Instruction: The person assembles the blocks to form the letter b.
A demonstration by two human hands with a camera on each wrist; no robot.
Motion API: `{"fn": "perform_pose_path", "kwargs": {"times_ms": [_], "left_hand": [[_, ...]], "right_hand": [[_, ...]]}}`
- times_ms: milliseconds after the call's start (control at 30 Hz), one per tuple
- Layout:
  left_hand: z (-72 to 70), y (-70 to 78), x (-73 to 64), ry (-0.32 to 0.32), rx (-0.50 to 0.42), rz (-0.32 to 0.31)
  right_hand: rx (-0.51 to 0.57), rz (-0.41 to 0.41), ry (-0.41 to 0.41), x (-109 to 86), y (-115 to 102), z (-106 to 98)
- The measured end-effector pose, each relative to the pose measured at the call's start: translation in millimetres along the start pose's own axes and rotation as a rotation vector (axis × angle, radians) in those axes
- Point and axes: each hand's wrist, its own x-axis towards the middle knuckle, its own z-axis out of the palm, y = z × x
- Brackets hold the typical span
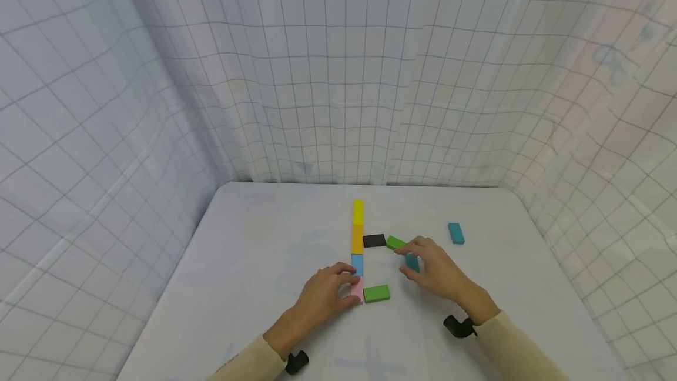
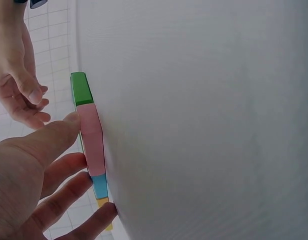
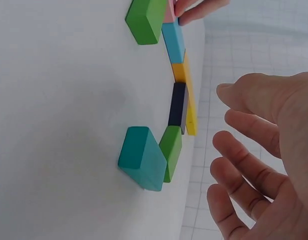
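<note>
A column of blocks stands in the head view: yellow (image 1: 358, 212), orange (image 1: 357, 240), light blue (image 1: 357, 264) and pink (image 1: 357, 288). My left hand (image 1: 327, 293) rests along the near end of it. In the left wrist view, its thumb touches the pink block (image 2: 93, 140) and its other fingers lie along the blue and orange blocks. Over a teal block (image 1: 412, 262) hovers my right hand (image 1: 436, 269), fingers spread. The right wrist view shows that teal block (image 3: 141, 159) standing apart from the hand, beside a green block (image 3: 170, 152).
Between the column and the far green block (image 1: 395, 243) lies a black block (image 1: 374, 240). Another green block (image 1: 376, 293) adjoins the pink one. A second teal block (image 1: 456, 233) sits at the right of the white table (image 1: 254, 310). Gridded curtains (image 1: 338, 75) surround the table.
</note>
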Motion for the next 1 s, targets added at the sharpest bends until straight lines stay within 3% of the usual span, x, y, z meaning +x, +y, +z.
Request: {"fn": "perform_pose_path", "kwargs": {"times_ms": [433, 767, 1000], "left_hand": [[1.5, 1.0, -2.7, 0.014, -0.005, 0.012], [2.7, -0.7, -3.4, 0.021, 0.003, 0.026], [2.6, -2.2, -2.9, 0.028, 0.010, 0.025]], "right_hand": [[0.003, 0.071, 0.064, -2.2, 25, -17], [-0.057, 0.078, 0.145, 1.6, 49, -25], [-0.068, 0.143, 0.174, 4.4, 64, -29]]}}
